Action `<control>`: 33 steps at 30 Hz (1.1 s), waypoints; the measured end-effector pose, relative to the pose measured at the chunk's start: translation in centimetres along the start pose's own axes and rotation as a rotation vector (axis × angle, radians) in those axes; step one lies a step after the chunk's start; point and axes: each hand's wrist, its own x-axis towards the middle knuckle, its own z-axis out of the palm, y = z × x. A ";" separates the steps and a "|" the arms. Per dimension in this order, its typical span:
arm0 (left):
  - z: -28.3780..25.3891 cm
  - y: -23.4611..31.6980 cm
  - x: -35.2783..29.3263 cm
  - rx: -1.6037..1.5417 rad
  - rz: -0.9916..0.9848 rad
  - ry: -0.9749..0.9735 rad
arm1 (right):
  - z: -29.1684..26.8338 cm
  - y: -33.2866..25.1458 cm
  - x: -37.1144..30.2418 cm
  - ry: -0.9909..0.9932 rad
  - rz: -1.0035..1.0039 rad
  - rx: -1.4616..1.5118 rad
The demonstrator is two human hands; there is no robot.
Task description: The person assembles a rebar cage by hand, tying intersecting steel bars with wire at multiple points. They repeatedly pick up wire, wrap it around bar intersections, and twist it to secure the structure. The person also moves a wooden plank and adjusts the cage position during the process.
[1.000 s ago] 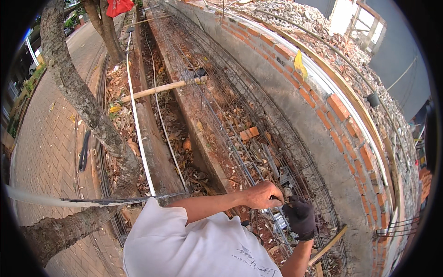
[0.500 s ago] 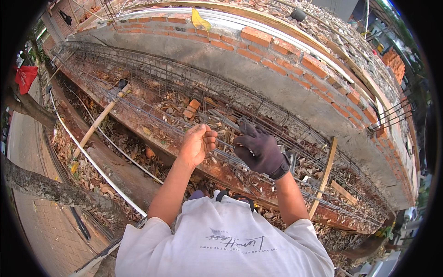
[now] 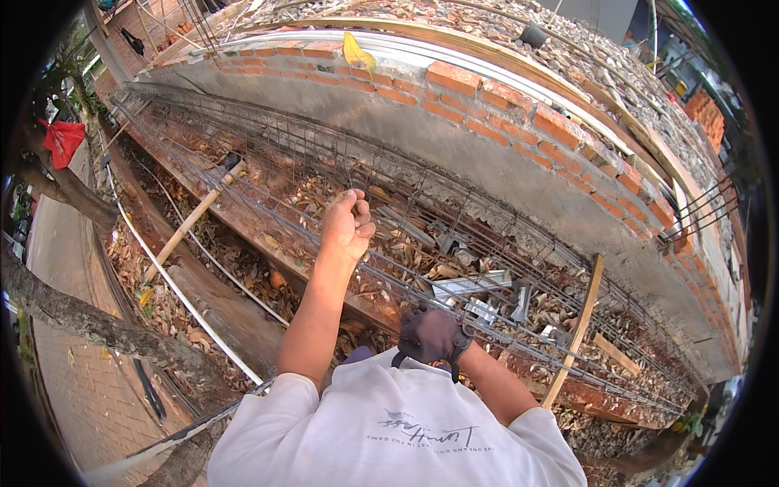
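1. Two hands show; the bare left hand [image 3: 347, 226] is raised over the steel bars [image 3: 389, 272], fingers curled, thumb tip near the forefinger; anything pinched there is too fine to make out.
2. Dark-gloved, the right hand [image 3: 430, 334] sits low by the white shirt [image 3: 389, 430]; its fingers blur together, so whether they grip anything cannot be told.
3. The steel bars run slantwise before the brick-topped wall [image 3: 389, 142], crossed by a wooden strip [image 3: 578, 325].
4. Metal pieces [image 3: 471, 284] lie beyond, partly hidden.
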 end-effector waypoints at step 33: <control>0.6 -10.4 -5.5 0.195 -0.162 -0.117 | -7.1 -0.3 4.1 0.582 0.319 0.321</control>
